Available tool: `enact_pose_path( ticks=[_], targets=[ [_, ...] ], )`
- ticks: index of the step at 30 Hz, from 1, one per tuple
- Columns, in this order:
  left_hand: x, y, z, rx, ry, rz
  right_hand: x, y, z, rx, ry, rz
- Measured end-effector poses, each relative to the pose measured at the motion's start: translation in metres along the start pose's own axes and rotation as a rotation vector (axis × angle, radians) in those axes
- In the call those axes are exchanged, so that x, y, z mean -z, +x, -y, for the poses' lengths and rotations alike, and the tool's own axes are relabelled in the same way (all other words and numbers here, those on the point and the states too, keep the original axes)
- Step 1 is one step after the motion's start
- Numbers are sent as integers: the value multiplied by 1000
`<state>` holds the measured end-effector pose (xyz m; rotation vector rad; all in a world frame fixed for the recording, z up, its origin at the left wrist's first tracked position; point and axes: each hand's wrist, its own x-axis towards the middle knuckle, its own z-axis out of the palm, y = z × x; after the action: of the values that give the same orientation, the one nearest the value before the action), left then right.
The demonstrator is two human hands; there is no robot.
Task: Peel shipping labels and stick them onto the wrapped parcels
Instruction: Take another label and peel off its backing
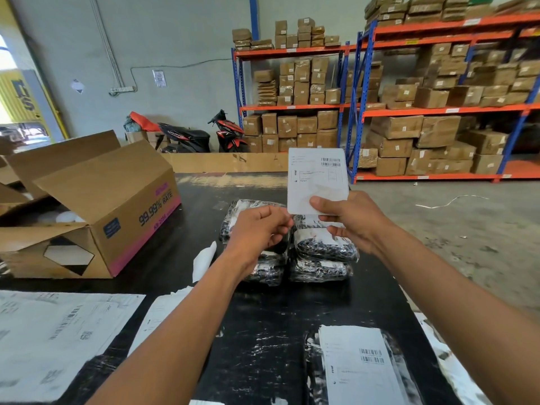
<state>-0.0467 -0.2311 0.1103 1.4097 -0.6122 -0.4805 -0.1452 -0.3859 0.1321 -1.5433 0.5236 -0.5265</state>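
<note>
The label (317,176) is held upright, long axis vertical. Its lower edge is pinched by the right hand (350,220), and its lower-left corner by the left hand (257,229). The parcels (324,249) lie just beneath both hands, on the table (263,331).

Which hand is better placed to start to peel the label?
Left, probably. The left hand pinches the label at its lower corner, where peeling starts; the right hand grips its bottom edge and holds it upright.
</note>
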Motion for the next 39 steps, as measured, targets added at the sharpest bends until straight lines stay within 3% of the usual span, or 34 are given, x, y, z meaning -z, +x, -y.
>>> enact_pose_path(
  ticks=[3, 8, 10, 13, 19, 24, 30, 33, 36, 39],
  targets=[
    [0, 1, -1, 11, -20, 29, -2, 1, -2, -26, -24, 11],
    [-2, 1, 0, 27, -67, 42, -8, 2, -9, 20, -349, -92],
    [-3, 0, 2, 28, -74, 48, -11, -2, -6, 89, -382, -53],
    [-4, -1, 3, 29, -85, 53, -13, -8, -2, 132, -333, 80],
    [-5, -4, 5, 38, -82, 38, -15, -18, -3, 37, -205, 194],
    [-5, -5, 6, 28, -22, 19, -14, -23, -1, 59, -230, 199],
    [-6, -9, 6, 55, -9, -1, -19, -22, -5, 7, -203, 89],
    [-2, -8, 9, 189, -126, -62, -22, -21, -11, -14, -156, -1],
    [7, -7, 13, 373, -426, -146, -25, -21, -17, -48, -84, -62],
    [16, -8, 14, 430, -692, -242, -30, -22, -23, -81, -37, -91]
  ],
)
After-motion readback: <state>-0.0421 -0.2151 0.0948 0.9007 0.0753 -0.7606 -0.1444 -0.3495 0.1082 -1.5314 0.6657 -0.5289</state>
